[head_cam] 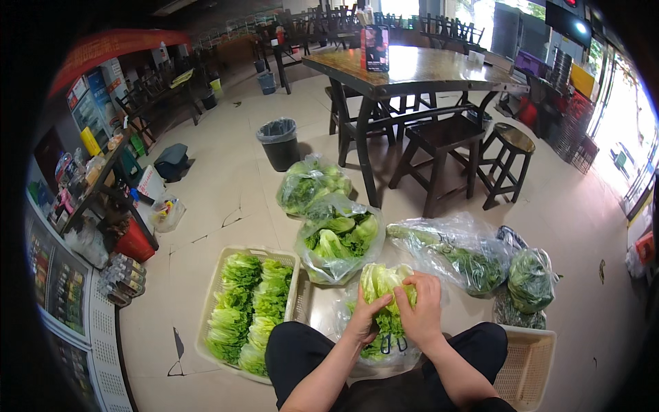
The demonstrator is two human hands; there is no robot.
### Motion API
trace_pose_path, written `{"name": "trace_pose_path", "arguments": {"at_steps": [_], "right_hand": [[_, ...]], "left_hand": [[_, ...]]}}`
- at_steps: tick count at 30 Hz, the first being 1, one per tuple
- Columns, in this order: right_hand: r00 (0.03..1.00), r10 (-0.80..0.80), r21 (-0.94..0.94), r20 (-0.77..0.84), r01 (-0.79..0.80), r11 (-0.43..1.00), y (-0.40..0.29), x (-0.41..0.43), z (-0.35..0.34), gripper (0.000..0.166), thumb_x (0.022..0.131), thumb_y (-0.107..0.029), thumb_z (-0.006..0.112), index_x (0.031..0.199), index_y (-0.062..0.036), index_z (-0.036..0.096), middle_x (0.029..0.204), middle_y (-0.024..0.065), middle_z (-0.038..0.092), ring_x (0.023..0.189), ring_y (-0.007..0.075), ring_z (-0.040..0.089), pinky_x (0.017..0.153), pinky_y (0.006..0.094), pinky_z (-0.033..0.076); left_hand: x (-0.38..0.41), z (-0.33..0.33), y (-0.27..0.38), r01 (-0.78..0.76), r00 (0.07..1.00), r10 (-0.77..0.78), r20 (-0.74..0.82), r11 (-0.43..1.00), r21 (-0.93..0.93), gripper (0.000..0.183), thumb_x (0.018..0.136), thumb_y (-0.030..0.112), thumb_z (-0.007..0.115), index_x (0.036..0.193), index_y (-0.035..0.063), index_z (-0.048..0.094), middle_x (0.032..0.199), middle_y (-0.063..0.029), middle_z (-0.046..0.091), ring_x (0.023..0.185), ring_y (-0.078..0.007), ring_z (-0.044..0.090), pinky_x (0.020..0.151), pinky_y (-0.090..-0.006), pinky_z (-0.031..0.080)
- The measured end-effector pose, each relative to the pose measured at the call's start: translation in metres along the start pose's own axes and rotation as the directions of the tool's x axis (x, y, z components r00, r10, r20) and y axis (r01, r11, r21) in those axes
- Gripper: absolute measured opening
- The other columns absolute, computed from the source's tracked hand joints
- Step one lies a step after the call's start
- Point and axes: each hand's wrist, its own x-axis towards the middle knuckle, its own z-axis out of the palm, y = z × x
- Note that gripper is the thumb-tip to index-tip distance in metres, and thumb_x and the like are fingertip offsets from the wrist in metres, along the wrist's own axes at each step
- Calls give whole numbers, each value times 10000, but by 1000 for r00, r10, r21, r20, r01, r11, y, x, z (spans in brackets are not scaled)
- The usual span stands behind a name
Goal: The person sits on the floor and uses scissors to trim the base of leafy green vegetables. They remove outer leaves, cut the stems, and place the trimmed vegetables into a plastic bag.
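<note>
Between my knees, my left hand (369,315) and my right hand (419,306) both grip a head of leafy lettuce (380,280). Its pale stalks point up and away from me. The right fingers curl over the upper right side, while the left thumb presses on the front. Beneath lies a clear plastic bag (399,355) with more green leaves and dark marks on it. To the left, a cream plastic basket (205,304) holds two rows of stacked lettuce (234,309). An open clear bag of lettuce (340,239) sits just beyond my hands.
Another lettuce bag (314,185) stands behind, near a lined black bin (280,149). Bagged greens (463,257) and a tied bag (531,280) lie to the right, above a second cream basket (525,360). A wooden table (412,67) and stools (445,134) stand ahead; a glass-fronted fridge (62,278) is left.
</note>
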Motion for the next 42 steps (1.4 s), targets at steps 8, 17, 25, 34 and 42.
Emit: {"name": "trace_pose_path", "arguments": {"at_steps": [8, 17, 25, 34, 42], "right_hand": [[980, -177, 229, 89, 153, 961, -45, 39, 0, 603, 945, -315, 543, 1399, 9, 314, 1436, 202, 383, 1302, 324, 385, 1053, 422, 310], [945, 204, 331, 254, -283, 900, 30, 38, 7, 368, 984, -75, 430, 1347, -24, 407, 1239, 111, 527, 1120, 187, 509, 963, 296, 382], [855, 383, 62, 350, -429, 901, 120, 27, -2, 395, 967, -126, 552, 1315, 12, 427, 1186, 150, 571, 1055, 223, 562, 924, 327, 467], [762, 273, -184, 587, -203, 962, 124, 64, 61, 352, 914, -83, 579, 1249, -14, 500, 1118, 134, 579, 954, 226, 591, 855, 323, 470], [612, -41, 62, 790, -13, 998, 121, 122, 179, 267, 859, -104, 630, 1106, -10, 594, 1043, 171, 609, 888, 299, 629, 786, 363, 503]], "left_hand": [[-3, 7, 65, -198, 980, 196, -28, 967, -160, 744, 815, 18, 691, 1420, 138, 275, 1220, -86, 533, 1119, -213, 552, 920, -353, 485], [-18, -152, 148, -498, 816, 418, -398, 859, -120, 692, 815, 82, 700, 1389, 156, 320, 1246, -117, 525, 1134, -296, 550, 943, -464, 492], [-11, -408, 209, -415, 350, 487, -800, 846, 334, 1200, 693, 339, 822, 1528, 201, -29, 1532, -190, 207, 1399, -367, 218, 1088, -634, 143], [36, -480, 223, 398, 29, 236, -971, 889, 228, 1203, 755, 491, 758, 1504, 252, -153, 1548, -233, -124, 1426, -416, 121, 1044, -611, 325], [-18, -518, 255, 385, 269, -7, -963, 918, 101, 959, 800, 609, 629, 1517, 166, 170, 1533, -239, 200, 1339, -500, 287, 991, -711, 273]]}}
